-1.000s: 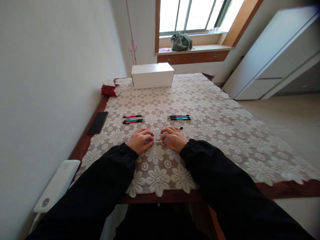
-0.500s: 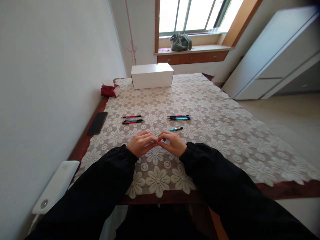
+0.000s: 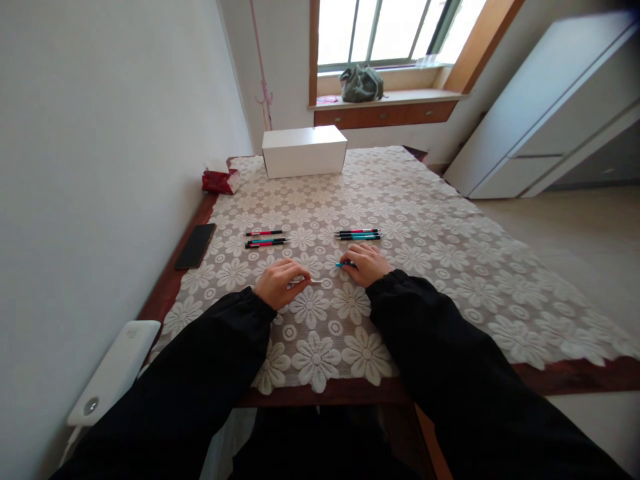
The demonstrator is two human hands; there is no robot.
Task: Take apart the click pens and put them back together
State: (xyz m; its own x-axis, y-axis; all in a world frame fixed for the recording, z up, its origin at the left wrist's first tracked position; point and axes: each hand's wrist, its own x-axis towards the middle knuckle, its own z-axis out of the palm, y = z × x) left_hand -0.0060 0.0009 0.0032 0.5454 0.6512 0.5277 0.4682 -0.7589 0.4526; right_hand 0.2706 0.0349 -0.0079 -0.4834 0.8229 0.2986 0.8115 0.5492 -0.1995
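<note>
My left hand (image 3: 279, 282) rests on the lace tablecloth (image 3: 425, 227) with its fingers closed on a thin white refill rod (image 3: 311, 282) that sticks out to the right. My right hand (image 3: 367, 263) lies farther right, its fingers over a teal pen barrel (image 3: 342, 265) whose left end shows. Beyond my left hand lie three pink and teal pens (image 3: 265, 239) in a group. A second group of three pens (image 3: 359, 234) lies just beyond my right hand.
A white box (image 3: 305, 151) stands at the far end of the table. A red tissue pack (image 3: 219, 180) and a black phone (image 3: 195, 245) lie along the left edge by the wall. A white device (image 3: 113, 370) sits near left. A green bag (image 3: 361, 83) rests on the windowsill.
My hands were together at the rod; my right hand has moved away to the right and forward onto the teal pen barrel. My left hand keeps the rod.
</note>
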